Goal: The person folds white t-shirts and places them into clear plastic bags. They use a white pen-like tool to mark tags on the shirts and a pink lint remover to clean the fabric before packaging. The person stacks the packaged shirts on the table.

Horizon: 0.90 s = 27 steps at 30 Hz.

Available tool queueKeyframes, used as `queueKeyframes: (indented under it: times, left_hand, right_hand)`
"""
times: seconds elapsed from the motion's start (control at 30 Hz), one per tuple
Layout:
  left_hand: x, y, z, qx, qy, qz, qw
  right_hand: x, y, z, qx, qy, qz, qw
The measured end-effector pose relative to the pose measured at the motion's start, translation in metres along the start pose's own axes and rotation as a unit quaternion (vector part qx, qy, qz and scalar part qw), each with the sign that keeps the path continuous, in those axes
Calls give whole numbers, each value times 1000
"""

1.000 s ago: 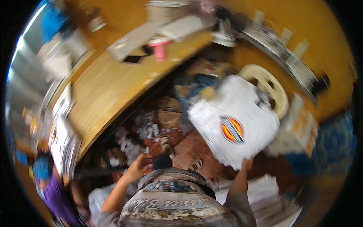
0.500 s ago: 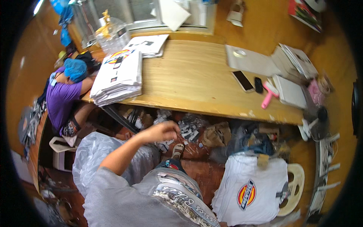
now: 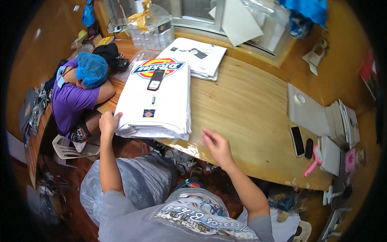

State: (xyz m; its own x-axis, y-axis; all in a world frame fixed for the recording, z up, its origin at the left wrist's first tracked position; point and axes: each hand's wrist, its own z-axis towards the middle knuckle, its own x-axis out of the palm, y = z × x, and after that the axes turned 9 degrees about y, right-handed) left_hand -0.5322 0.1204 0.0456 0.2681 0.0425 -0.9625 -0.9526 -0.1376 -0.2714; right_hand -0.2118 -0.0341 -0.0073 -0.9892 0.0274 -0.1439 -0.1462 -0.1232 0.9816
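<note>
A thick pile of folded white T-shirts (image 3: 169,107), with a colourful printed logo and dark hang tags on top, lies at the left front of the wooden table (image 3: 242,117). At its near left corner, my left hand (image 3: 109,123) is closed on the edge, thumb over the top; its other fingers are partly hidden. My right hand (image 3: 217,145) hovers just off the pile's right side, above the table's front edge, fingers apart and holding nothing. Behind the pile rests a smaller stack of white T-shirts (image 3: 205,50) with dark tags.
A person (image 3: 76,92) in purple with a blue cap leans on the table's left end. To the right lie a phone (image 3: 297,141), a pink-handled lint roller (image 3: 313,163) and papers (image 3: 328,155). A large plastic bag (image 3: 129,181) and a chair with white shirts (image 3: 284,224) stand below.
My left hand has moved up from below the table edge to the pile's corner. My right hand has come into sight beside the pile. The view has shifted left toward the pile.
</note>
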Motion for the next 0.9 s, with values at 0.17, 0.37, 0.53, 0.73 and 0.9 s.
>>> queueKeyframes:
  times: [0.17,0.37,0.53,0.73,0.9]
  left_hand:
    - [6,-1,2,43,-56,36,997]
    - [8,-7,1,31,-53,68,996]
    - [-6,-5,6,26,12,44,999]
    - [-13,-7,10,10,35,16,999]
    - [-11,4,14,124,39,-126,984]
  right_hand:
    - [26,8,101,83,-15,-36,996]
    - [25,4,120,186,61,77,978]
    - [16,13,132,279,192,211,917]
    - [20,23,130,308,198,368,855]
    - [34,14,124,181,198,455,849]
